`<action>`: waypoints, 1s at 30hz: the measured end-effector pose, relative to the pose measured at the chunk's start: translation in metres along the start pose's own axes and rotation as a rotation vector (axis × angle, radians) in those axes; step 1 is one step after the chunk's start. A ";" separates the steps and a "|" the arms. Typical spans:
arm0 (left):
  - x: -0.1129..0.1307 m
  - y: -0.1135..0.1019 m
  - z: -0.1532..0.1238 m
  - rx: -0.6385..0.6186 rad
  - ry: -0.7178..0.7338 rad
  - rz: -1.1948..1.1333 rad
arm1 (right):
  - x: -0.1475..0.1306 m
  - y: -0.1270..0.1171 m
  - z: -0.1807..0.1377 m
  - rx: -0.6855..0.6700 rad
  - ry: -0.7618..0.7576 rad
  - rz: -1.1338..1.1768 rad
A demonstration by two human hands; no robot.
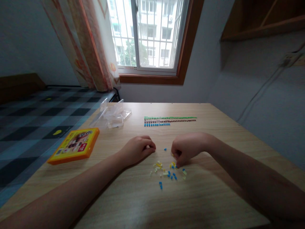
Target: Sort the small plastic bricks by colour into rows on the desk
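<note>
My left hand [139,148] rests on the table left of a loose pile, its fingers curled and the thumb close to the fingertips; whatever it may hold is hidden. My right hand [187,147] reaches down at the pile's upper right edge, finger and thumb pinched together. Under its fingertips lie tiny blue bricks [174,175] and yellow pieces [173,164]; I cannot make out what is in the pinch. Pale yellow pieces [157,165] are scattered to the left. A single blue brick [165,149] lies between my hands.
Beyond my hands run three rows of small bricks: green [166,118], dark brown [166,121] and a shorter blue one [157,125]. Clear plastic trays [115,116] stand at the table's far left. A yellow-orange box [75,144] lies at the left edge, beside a checked bed [59,117].
</note>
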State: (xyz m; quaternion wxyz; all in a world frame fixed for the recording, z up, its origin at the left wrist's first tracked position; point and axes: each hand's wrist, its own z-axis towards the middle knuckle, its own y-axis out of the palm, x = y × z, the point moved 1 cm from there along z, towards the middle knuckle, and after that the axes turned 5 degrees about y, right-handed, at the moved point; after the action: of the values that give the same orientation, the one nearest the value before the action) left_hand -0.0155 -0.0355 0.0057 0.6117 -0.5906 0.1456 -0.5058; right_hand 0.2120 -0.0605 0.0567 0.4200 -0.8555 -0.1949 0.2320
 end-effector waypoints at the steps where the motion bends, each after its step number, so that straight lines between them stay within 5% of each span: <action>1: 0.000 0.000 0.000 0.000 0.000 0.001 | 0.000 0.000 0.001 0.007 0.003 -0.002; 9: 0.002 -0.001 0.001 0.011 0.000 0.020 | 0.008 -0.009 0.001 0.151 0.035 0.048; 22: -0.003 0.001 0.001 0.034 0.010 0.035 | 0.009 -0.007 0.010 0.398 -0.119 0.057; 30: -0.003 0.001 0.000 0.023 -0.012 0.045 | 0.018 0.005 0.028 0.392 -0.086 0.116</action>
State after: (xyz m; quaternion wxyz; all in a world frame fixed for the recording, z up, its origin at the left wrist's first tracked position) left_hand -0.0162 -0.0334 0.0037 0.6306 -0.5829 0.1496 -0.4900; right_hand 0.2119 -0.0357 0.0334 0.5556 -0.7564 -0.1141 0.3257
